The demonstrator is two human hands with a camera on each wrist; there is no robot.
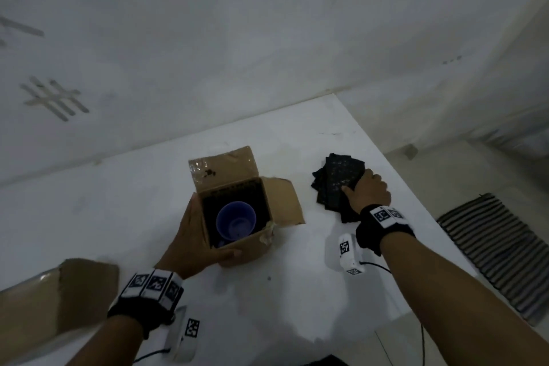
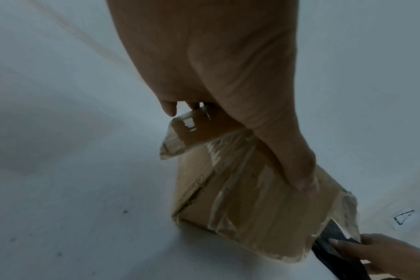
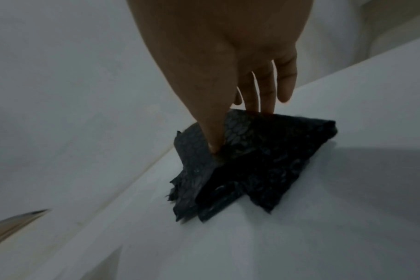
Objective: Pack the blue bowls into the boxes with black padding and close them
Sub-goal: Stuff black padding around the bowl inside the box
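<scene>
Both hands are busy: the left hand (image 1: 196, 239) grasps the open cardboard box (image 1: 237, 208) at the table's (image 1: 118, 217) centre, palm against its 9 o'clock wall and thumb along the 6 o'clock face, while the right hand (image 1: 368, 190) pinches the top sheet of the black padding pile (image 1: 335, 184), thumb on top and fingers over its 3 o'clock edge. That pile lies at 3 o'clock from the box, apart from it. Inside the black-lined box sits a blue bowl (image 1: 236, 220), mouth up; another cardboard box (image 1: 59, 297) shows at 8 o'clock.

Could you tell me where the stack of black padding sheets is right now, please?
In the head view, the black padding sheets lie on the white table, right of the open cardboard box, under the right hand.
</scene>
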